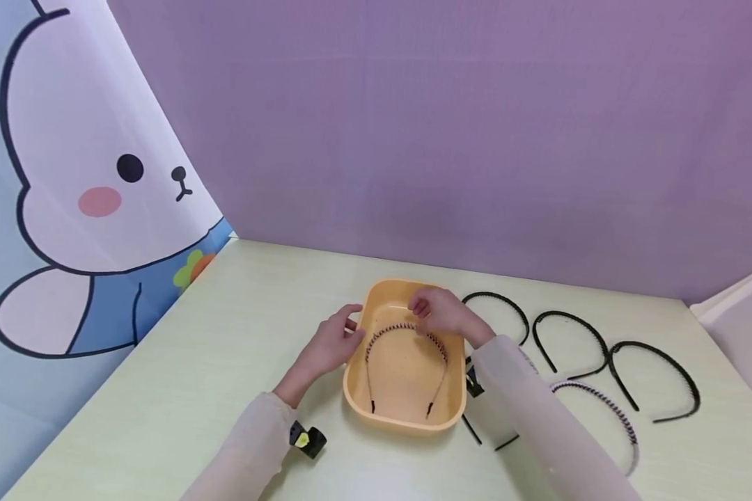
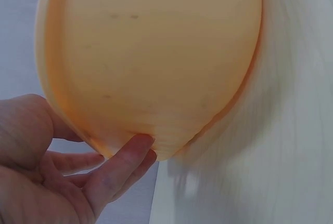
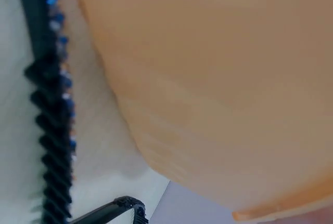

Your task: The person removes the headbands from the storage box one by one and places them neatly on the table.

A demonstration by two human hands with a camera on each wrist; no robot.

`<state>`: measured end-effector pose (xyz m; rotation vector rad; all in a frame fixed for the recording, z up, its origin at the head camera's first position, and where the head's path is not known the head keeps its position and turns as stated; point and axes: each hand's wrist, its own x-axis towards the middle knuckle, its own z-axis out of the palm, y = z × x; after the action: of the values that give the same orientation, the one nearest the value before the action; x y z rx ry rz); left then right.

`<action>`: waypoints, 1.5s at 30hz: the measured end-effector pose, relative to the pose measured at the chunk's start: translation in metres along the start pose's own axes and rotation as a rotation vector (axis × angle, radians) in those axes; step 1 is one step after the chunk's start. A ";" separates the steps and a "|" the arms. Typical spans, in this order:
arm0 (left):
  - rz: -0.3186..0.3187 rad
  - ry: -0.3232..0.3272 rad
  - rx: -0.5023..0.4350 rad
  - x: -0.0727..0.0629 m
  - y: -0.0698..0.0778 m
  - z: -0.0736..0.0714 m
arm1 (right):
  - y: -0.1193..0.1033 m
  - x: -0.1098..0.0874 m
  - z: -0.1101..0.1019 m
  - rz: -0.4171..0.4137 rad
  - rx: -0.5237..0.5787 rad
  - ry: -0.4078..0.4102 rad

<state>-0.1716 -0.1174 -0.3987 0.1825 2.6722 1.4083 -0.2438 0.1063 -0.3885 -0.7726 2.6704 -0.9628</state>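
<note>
My left hand grips the left rim of an orange plastic basin. In the left wrist view its fingers press the basin's outer wall while the thumb goes behind the rim. Inside the basin lies a thin headband with a coiled, dark-and-pinkish top, its two ends toward me. Over the basin's right side is my right hand, fingers loosely bent, fingertips right by the top of that headband. The right wrist view shows mostly the basin's outside wall, with the right fingers out of sight.
Right of the basin lie several headbands, among them black ones and a coiled pale-and-dark one; another is partly under the right sleeve. A black toothed headband with blue stones lies beside the basin. A purple cloth hangs behind the table.
</note>
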 end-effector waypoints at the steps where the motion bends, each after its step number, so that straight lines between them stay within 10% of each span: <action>1: 0.001 0.000 -0.001 0.000 0.000 0.000 | 0.000 0.001 0.000 0.008 0.003 -0.010; 24: -0.001 0.015 0.001 -0.002 -0.001 -0.005 | -0.008 0.007 0.004 0.010 -0.284 -0.075; 45: 0.019 0.017 0.019 -0.002 0.001 -0.005 | -0.006 0.001 0.008 -0.082 -0.247 -0.014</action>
<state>-0.1706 -0.1215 -0.3946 0.1984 2.7056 1.3966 -0.2397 0.0976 -0.3903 -0.9408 2.7985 -0.6475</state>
